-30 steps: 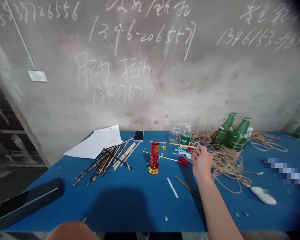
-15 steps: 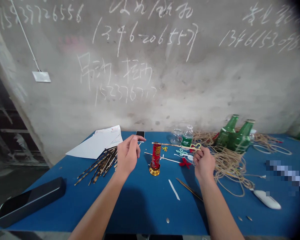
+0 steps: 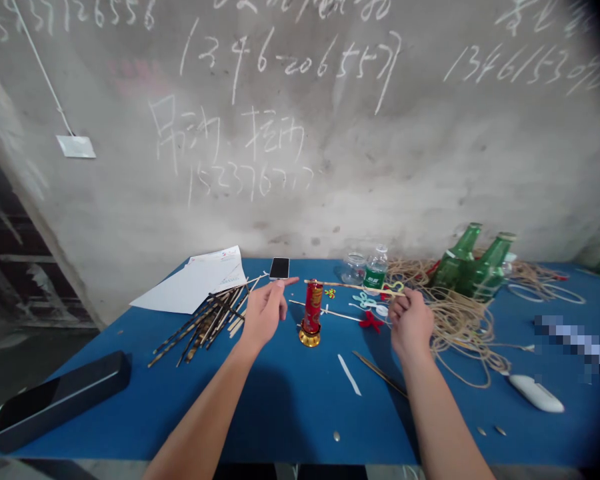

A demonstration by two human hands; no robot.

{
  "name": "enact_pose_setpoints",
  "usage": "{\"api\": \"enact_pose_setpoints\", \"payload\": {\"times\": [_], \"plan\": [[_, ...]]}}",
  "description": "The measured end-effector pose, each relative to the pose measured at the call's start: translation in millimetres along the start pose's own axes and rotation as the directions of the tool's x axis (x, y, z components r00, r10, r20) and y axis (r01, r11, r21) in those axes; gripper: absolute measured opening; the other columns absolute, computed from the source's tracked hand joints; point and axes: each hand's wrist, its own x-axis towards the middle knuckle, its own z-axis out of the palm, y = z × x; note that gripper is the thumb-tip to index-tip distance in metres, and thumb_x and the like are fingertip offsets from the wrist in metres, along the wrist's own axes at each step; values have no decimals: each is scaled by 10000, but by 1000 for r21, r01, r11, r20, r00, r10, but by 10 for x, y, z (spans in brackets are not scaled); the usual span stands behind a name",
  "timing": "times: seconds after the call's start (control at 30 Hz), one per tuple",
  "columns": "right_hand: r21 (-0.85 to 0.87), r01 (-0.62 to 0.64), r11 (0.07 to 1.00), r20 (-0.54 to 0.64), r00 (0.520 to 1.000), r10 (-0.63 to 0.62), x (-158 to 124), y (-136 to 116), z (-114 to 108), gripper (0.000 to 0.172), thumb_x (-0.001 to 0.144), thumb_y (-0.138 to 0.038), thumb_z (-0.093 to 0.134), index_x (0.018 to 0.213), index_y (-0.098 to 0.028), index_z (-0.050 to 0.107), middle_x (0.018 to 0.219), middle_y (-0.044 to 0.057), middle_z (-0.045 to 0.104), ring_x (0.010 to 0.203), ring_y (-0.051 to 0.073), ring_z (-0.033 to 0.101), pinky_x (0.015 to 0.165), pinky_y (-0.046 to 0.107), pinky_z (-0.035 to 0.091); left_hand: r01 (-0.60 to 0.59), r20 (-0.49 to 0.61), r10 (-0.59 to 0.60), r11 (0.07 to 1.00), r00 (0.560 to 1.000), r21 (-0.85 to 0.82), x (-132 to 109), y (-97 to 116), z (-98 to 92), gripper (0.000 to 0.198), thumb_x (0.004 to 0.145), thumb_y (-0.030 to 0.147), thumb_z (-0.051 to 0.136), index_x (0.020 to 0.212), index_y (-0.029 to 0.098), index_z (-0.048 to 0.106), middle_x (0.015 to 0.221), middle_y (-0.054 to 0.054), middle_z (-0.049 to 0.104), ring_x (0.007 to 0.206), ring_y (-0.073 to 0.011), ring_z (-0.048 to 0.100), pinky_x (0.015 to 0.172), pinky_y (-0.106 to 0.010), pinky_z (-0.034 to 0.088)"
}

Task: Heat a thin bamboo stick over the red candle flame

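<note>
My right hand [image 3: 411, 325] is shut on a thin wooden stick [image 3: 353, 287], which runs left over the top of a red and gold cylindrical ornament [image 3: 312, 308] on a gold base. My left hand [image 3: 265, 315] hovers left of that ornament, its index finger stretched towards the stick's left end. That hand holds nothing, and a small gap seems to separate it from the stick. A second thin stick [image 3: 325, 311] lies behind the ornament, ending near a red twisted bow [image 3: 371, 322]. Pale blue twisted wire [image 3: 366, 301] sits just left of my right hand.
Everything lies on a blue table [image 3: 280, 427] before a concrete wall. Burnt-striped sticks [image 3: 205, 327] and white papers [image 3: 195, 287] lie left, with a phone [image 3: 279, 268] behind. Tangled twine [image 3: 455, 327], green bottles [image 3: 460, 263] and a water bottle [image 3: 377, 270] stand right.
My left hand has risen from the bottom edge to beside the ornament, its index finger now extended towards the stick. My right hand stays on the stick. The view has shifted slightly.
</note>
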Motion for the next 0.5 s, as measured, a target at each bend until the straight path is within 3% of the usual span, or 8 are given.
{"api": "enact_pose_setpoints", "payload": {"times": [0.1, 0.23, 0.5], "plan": [[-5, -6, 1000, -2, 1000, 6, 0, -2, 0, 380, 753, -259, 705, 662, -243, 336, 557, -120, 260, 436, 54, 207, 362, 185, 157, -11, 31, 10, 1000, 999, 21, -15, 25, 13, 682, 1080, 495, 417, 464, 240, 557, 516, -58, 595, 740, -231, 706, 685, -296, 476], [-3, -1, 1000, -10, 1000, 1, 5, -4, 3, 393, 759, -254, 706, 660, -243, 325, 557, -119, 262, 435, 53, 205, 363, 183, 156, -6, 46, 5, 999, 999, 35, -29, 36, 39, 666, 1086, 473, 419, 490, 227, 585, 540, -39, 624, 491, -157, 547, 625, -311, 446], [10, 9, 1000, -11, 1000, -9, 14, -11, -1, 381, 770, -236, 693, 658, -244, 329, 548, -120, 250, 433, 56, 194, 361, 180, 152, 4, 56, -5, 1000, 998, 25, -33, 29, 58, 654, 1087, 465, 429, 500, 220, 581, 564, -30, 646, 438, -128, 418, 624, -311, 430]]}}
